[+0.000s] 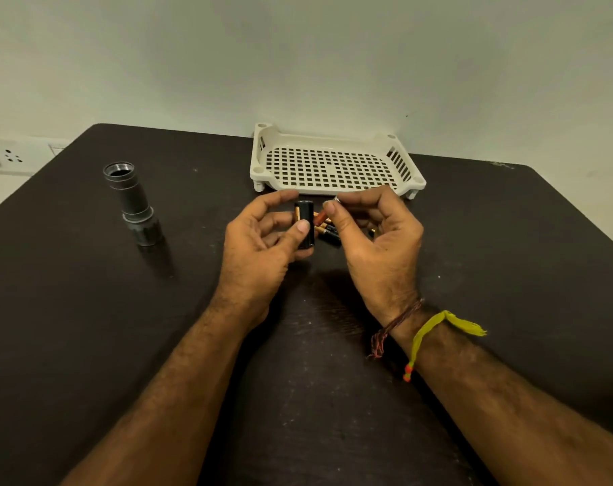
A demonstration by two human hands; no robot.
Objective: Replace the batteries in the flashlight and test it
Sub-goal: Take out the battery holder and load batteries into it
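The grey flashlight body (134, 201) stands upright on its head at the left of the dark table, its open end up. My left hand (263, 247) grips a black battery holder (305, 222) upright between thumb and fingers; a copper-and-black battery shows in its side. My right hand (375, 240) pinches a small battery (324, 212) between thumb and forefinger, right beside the holder's top. Loose batteries (327, 233) lie on the table under and between my hands, partly hidden by my fingers.
A white perforated plastic tray (333, 163) sits at the table's far edge, just behind my hands. The dark table (87, 327) ends at a pale wall. A wall socket (12, 156) is at the far left.
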